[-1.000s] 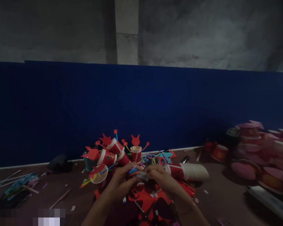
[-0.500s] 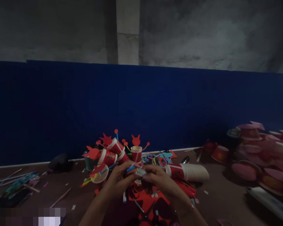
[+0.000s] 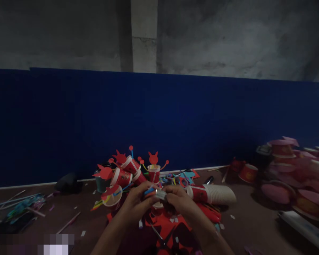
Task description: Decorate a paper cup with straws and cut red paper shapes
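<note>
Fingers of the left hand [image 3: 134,202] close on a blue piece [image 3: 149,191]; rightward, a shiny clear piece [image 3: 161,194], catching more light than half a second ago, sits between both hands, suggesting slight turning. The right hand's [image 3: 180,198] grip bunches beside it; whether pinching, one cannot tell.

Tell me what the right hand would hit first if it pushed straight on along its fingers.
Most likely the small shiny item in the left hand's fingers: the right hand points leftward at it. They may be touching; depth there is unclear.
</note>
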Motion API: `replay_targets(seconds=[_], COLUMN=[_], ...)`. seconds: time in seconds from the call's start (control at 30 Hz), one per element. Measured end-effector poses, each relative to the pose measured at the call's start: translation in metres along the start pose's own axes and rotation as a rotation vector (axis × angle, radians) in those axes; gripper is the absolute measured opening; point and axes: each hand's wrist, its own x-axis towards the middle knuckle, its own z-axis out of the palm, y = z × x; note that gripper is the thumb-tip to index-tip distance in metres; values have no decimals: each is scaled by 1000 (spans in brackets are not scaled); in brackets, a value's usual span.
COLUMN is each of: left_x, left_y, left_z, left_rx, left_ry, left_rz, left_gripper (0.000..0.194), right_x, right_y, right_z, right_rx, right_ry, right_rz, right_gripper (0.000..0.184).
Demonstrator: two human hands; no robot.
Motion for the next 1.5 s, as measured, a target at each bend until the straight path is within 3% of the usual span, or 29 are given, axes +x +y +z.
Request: replay_targets(seconds=[0.07,0.17,0.23,0.33,0.43,0.63,0.77,0.93,1.13,1.37,1.5], left_x=[1,4,4,5,5,6,5,5,6,4,3], left_y=[-3,-4,-4,-1,1,-2,-5,-4,-4,-8,-11], left_z=[-2,-7,-7,-4,1,7,7,7,6,7,8], left_rx=[-25,-44,-44,-22,66,84,120,88,44,83,53], left_ry=[26,80,136,211,249,251,230,221,216,212,178], left_rz=[-9,-16,-45,-117,-142,-109,-77,-60,-87,-25,7], left_gripper=[17,20,24,39,32,16,21,24,15,26,23], right_x=[0,-3,-4,-1,3,3,1,-3,-5,-4,-6], right_y=[-1,-4,-5,-1,5,6,5,1,-2,1,1], right_z=[1,-3,-7,-11,-10,-5,-3,-3,-2,-1,0], right_rx=[12,27,-7,-171,-341,-472,-592,-855,-807,-739,-698], right_ry=[1,-183,-235,-84,52,90,121,240,247,196,197], right_rz=[14,-32,-80,-161,-227,-239,-237,-342,-434,-542,-516], right_gripper=[13,25,33,27,17,18,22,19,12,19,25])
